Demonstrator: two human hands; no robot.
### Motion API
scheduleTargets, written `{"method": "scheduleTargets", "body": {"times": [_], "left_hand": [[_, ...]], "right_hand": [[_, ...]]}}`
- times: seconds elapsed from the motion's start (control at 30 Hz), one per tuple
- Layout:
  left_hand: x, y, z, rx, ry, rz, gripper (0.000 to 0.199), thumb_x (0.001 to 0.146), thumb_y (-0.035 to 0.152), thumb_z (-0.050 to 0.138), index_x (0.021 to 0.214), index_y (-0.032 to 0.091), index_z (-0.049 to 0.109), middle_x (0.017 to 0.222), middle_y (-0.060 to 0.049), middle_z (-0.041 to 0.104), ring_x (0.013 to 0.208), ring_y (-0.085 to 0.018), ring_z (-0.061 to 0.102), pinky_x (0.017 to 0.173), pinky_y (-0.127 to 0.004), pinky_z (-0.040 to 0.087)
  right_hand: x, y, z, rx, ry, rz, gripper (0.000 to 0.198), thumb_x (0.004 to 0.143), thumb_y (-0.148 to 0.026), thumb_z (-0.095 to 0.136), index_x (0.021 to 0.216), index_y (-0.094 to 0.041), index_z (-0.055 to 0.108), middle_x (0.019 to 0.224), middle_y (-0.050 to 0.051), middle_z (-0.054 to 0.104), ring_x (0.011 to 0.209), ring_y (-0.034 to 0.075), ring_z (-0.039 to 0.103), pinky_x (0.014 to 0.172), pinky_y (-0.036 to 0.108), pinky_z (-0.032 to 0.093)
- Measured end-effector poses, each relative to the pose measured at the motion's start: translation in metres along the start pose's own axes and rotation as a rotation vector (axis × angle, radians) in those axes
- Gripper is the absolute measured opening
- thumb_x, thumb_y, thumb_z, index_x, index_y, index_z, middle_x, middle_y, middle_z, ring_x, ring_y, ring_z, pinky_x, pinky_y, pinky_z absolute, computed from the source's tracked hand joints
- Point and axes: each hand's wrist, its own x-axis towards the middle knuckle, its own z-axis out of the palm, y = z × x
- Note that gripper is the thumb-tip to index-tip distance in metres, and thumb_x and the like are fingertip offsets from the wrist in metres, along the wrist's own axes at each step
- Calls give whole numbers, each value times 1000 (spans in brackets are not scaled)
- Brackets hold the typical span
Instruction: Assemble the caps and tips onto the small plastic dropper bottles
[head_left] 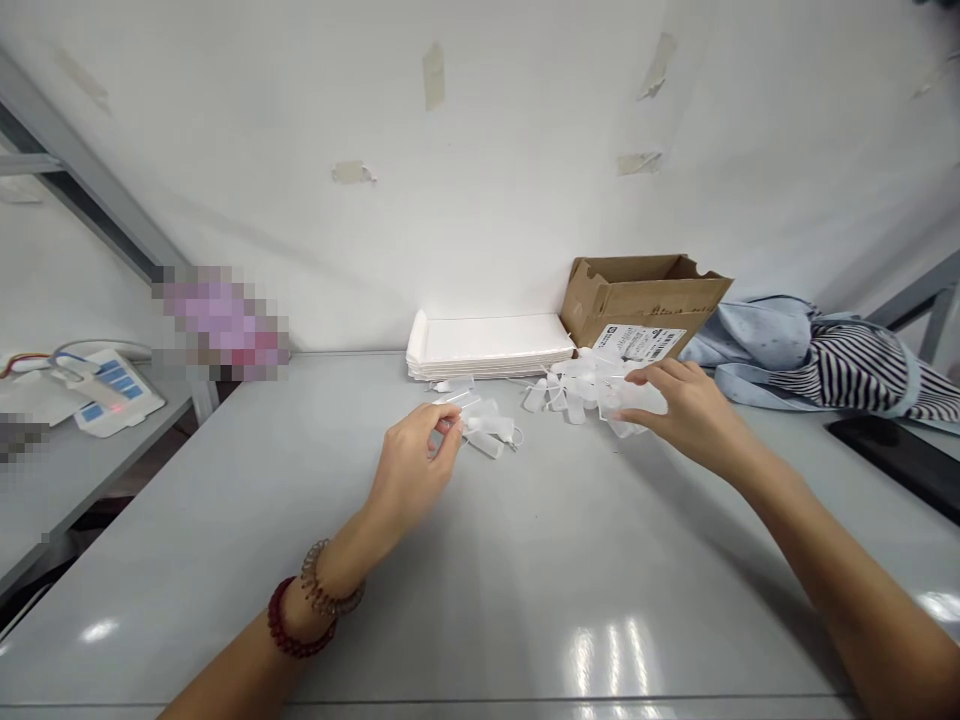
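Observation:
My left hand (pixel 416 455), wearing two beaded or coiled bracelets, has its thumb and fingers pinched together at the left edge of a small pile of frosted plastic tags with white loops (pixel 491 430). What lies between those fingertips is too small to make out. To the right, my right hand (pixel 686 405) has its thumb and forefinger around a frosted, see-through plastic piece (pixel 641 397). This piece is at the front of a larger heap of similar looped tags (pixel 574 390), which lies before the cardboard box.
A stack of white padded envelopes (pixel 491 345) lies against the wall. Beside it stands an open cardboard box (pixel 652 300) with a label. Further right are a blue and striped cloth bundle (pixel 832 350) and a black phone-like object (pixel 892 455). The grey table (pixel 540 570) reflects light.

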Motion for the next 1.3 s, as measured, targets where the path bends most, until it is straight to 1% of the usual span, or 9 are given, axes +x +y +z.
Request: {"method": "scheduleTargets", "body": {"times": [0.17, 0.33, 0.47, 0.53, 0.67, 0.8, 0.9, 1.13, 1.3], "left_hand": [[-1, 1, 1, 14, -28, 27, 21, 87, 27, 48, 94, 17, 64, 84, -4, 67, 72, -16, 59, 60, -25, 46], [-2, 2, 2, -20, -8, 39, 20, 87, 27, 49, 94, 17, 65, 85, -4, 69, 74, -16, 60, 61, -26, 47], [-8, 11, 2, -165, -68, -21, 22, 86, 31, 52, 98, 17, 64, 93, -6, 68, 82, -17, 61, 66, -26, 49], [-12, 17, 3, -310, -176, -82, 26, 86, 34, 53, 105, 18, 62, 96, -6, 67, 86, -17, 61, 71, -27, 50], [-19, 27, 4, -524, -379, -105, 36, 86, 35, 54, 119, 20, 55, 102, -6, 64, 89, -16, 60, 77, -28, 51], [-23, 29, 6, -606, -474, -103, 40, 86, 35, 55, 124, 21, 51, 105, -7, 63, 88, -16, 61, 72, -27, 51], [-23, 29, 8, -636, -489, -129, 42, 86, 35, 54, 125, 21, 50, 106, -7, 64, 86, -16, 62, 69, -26, 51], [-19, 24, 4, -554, -475, -195, 23, 86, 34, 51, 92, 16, 64, 70, -1, 64, 55, -11, 58, 56, -23, 48], [-12, 21, -4, -517, -537, -222, 22, 84, 35, 53, 79, 16, 63, 63, 0, 62, 53, -11, 58, 55, -23, 47]], "right_hand": [[0, 4, 0, -14, -52, 57, 20, 78, -33, 53, 84, -17, 65, 86, 13, 69, 83, 33, 56, 64, 42, 43], [2, -8, -7, 43, 10, 104, 20, 78, -32, 53, 84, -17, 65, 79, 11, 67, 76, 29, 58, 63, 39, 44], [-5, -44, -16, 477, 205, 295, 22, 79, -39, 61, 90, -20, 65, 71, 3, 58, 66, 20, 55, 60, 33, 44], [-12, -68, -18, 744, 155, 302, 23, 79, -39, 64, 93, -21, 64, 72, 1, 56, 69, 18, 55, 65, 33, 46], [-24, -105, -22, 1071, 1, 306, 23, 77, -36, 68, 93, -22, 64, 81, 3, 63, 74, 18, 59, 70, 34, 51], [-29, -117, -26, 1300, -264, 256, 23, 83, -35, 62, 101, -21, 65, 96, 7, 69, 80, 19, 65, 74, 35, 53], [-30, -116, -24, 1418, -375, 232, 26, 86, -34, 58, 110, -23, 62, 98, 7, 71, 87, 20, 66, 80, 37, 53], [-31, -110, -20, 1394, -360, 218, 27, 87, -36, 56, 109, -23, 62, 94, 7, 70, 91, 21, 64, 81, 38, 50], [-29, -107, -20, 1368, -313, 323, 27, 85, -40, 59, 105, -21, 62, 85, 6, 69, 87, 21, 65, 86, 40, 48]]}}
